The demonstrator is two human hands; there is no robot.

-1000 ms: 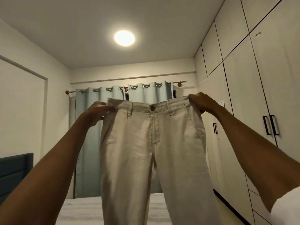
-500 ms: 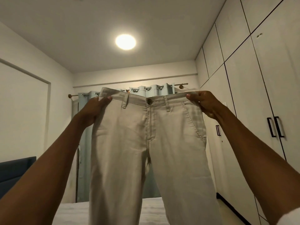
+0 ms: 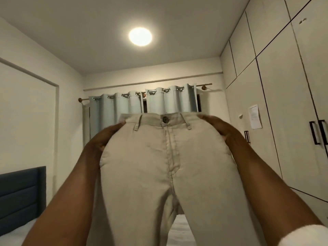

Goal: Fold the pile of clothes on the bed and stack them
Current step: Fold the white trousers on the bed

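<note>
While both arms are raised in front of us, we note a pair of beige trousers (image 3: 165, 167) held up in the air by the waistband, front side toward the camera, the button fastened and the two legs hanging down out of the lower edge of the view. Our left hand (image 3: 104, 137) grasps the left end of the waistband, thumb on the front of the cloth and the other fingers hidden behind it. Our right hand (image 3: 220, 128) grasps the right end in the same way, its fingers wrapped over the hip seam. Both hands are slightly blurred, so finer finger detail cannot be told. The trousers hang above the bed (image 3: 179, 233), whose pale cover shows between the legs and at lower left, beside a dark blue headboard (image 3: 21, 196). Behind the trousers we record pale blue curtains (image 3: 142, 105) on a wooden rod, a lit round ceiling lamp (image 3: 140, 36), and on the right a wall of wardrobe doors (image 3: 287, 121) with black handles and a sheet of paper (image 3: 255, 116) stuck on one.
</note>
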